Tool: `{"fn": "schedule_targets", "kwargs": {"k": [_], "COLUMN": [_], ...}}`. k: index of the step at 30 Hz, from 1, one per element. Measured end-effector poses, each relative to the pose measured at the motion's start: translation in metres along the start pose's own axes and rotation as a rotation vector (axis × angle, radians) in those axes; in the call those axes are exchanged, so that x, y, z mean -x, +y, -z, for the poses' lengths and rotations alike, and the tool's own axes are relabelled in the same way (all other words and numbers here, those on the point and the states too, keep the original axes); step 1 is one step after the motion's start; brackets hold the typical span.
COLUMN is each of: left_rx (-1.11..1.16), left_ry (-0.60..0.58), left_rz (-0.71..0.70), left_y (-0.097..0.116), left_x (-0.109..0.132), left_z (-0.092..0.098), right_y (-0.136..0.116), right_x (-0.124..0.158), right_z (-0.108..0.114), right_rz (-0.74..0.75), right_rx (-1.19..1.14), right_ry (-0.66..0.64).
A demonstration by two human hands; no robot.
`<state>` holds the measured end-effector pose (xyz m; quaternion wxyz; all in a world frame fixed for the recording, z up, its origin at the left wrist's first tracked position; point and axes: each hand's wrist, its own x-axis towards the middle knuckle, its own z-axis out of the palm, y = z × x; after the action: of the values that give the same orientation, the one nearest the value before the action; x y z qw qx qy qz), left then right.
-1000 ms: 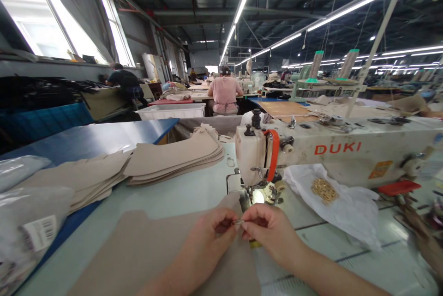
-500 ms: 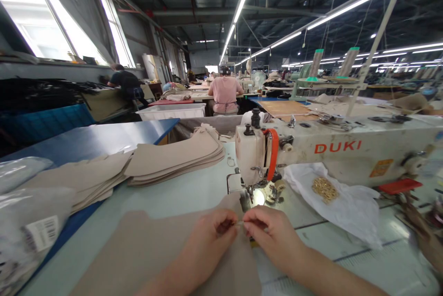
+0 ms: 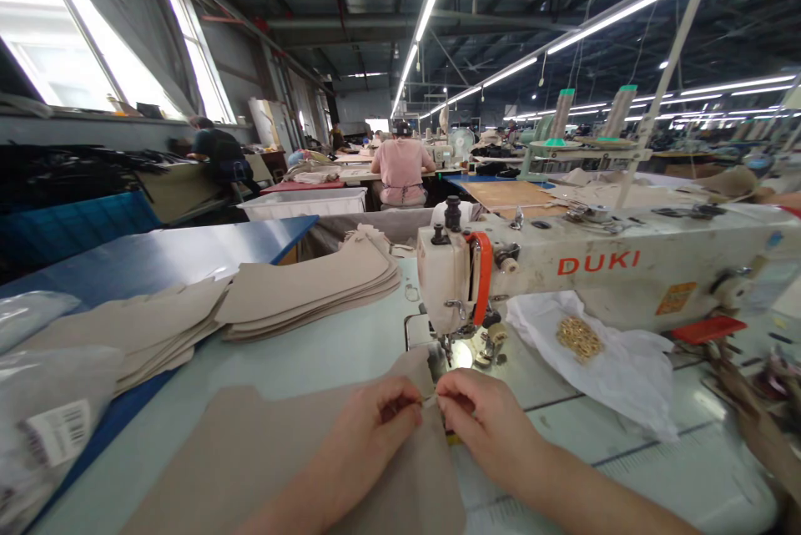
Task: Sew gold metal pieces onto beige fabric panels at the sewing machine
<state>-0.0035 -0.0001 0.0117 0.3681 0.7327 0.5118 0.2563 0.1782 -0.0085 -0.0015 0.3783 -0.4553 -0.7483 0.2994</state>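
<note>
A large beige fabric piece lies on the pale table, its far corner close to the needle area of the white sewing machine. Over its right part my left hand is closed in a pinch. Facing it, my right hand also pinches, with the fingertips a small gap from the left ones. Between them is a small, thin light item, too small to name. The machine's lamp glows just beyond the fingers. Gold-coloured rings rest on a white cloth right of the hands.
Stacked beige pieces lie behind the left part of the table, with another stack beside them. A clear plastic bag is at the left edge. A seated person in pink and another person in dark clothes are farther back.
The whole view has shifted slightly, so surroundings appear farther left. Both hands remain pinched together over the fabric, and the fingertips have moved a little.
</note>
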Motion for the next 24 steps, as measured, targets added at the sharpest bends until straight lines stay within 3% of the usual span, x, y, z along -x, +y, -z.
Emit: {"fn": "schedule_targets", "kwargs": {"k": [4,8,11,24], "left_rx": [-0.080,-0.263,-0.395,-0.404], "left_ry": [0.038,0.193,0.199,0.218], "left_rz": [-0.058,-0.229,-0.317,-0.276], "left_y": [-0.002,-0.012,-0.019,-0.018], "left_x": [-0.001,-0.004,-0.005,0.021], "left_z": [0.003,0.002,-0.003,-0.017], "right_y": [0.002,0.005,0.004,0.009], "right_x": [0.000,-0.004,-0.009,-0.037], "right_z": [-0.001,-0.002,-0.002,-0.006], "right_rz": [-0.033,-0.083,-0.175,-0.462], "right_rx": [-0.020,-0.078,-0.119,-0.195], "right_ry": [0.008,-0.005,-0.034,-0.211]}}
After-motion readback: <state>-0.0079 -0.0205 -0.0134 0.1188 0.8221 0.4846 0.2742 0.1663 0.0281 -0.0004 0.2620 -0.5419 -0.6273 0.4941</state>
